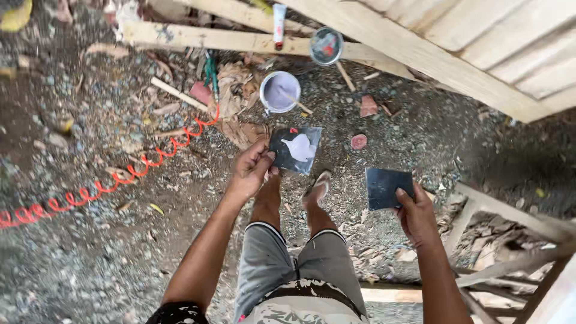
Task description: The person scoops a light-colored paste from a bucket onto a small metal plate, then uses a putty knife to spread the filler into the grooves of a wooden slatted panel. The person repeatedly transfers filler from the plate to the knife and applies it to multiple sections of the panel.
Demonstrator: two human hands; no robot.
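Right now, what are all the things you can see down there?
Dark square plate with pale putty: one, black, in the left hand.
Dark square plate: one, black and bare, in the right hand.
Tin of pale paste: one, grey-lilac, on the gravel with a stick in it.
Small open can: one, grey, on a plank.
Tube: one, white with red cap, on the plank.
Coiled hose: one, red, across the ground.
Wooden planks: several, pale, along the top.
Left hand: grips its plate's edge.
Right hand: grips its plate's corner.
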